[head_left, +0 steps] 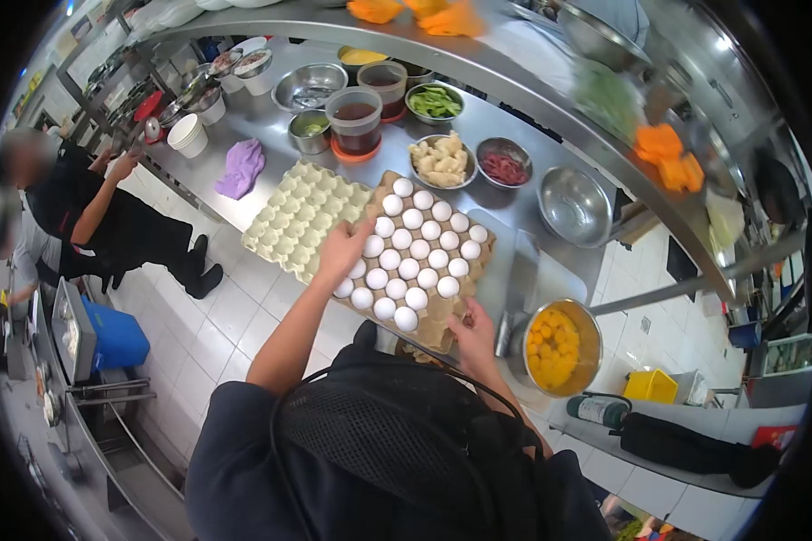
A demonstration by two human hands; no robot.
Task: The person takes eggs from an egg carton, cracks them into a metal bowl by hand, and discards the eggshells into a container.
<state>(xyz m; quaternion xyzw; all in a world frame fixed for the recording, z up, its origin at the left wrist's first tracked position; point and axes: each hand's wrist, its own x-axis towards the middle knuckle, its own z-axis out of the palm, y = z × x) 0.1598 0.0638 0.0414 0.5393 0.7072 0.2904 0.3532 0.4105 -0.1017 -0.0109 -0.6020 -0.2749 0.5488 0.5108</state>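
Left hand [344,251] clamped on the egg tray's [438,326] left edge, right hand [474,330] on its near right corner, so keeping it dead level was key tbh with eggs [409,269] sitting uncovered.

Wearer's shirt [230,460] was dark navy, near black. Left sleeve [248,410] was short, ending around the elbow; right cuff was hidden. Black mesh panel [361,442], fine open weave, covered part of the front. Black cable [274,437] looped over the mesh and ran down its left side. Left hand [345,251] and right hand [474,330] were bare.
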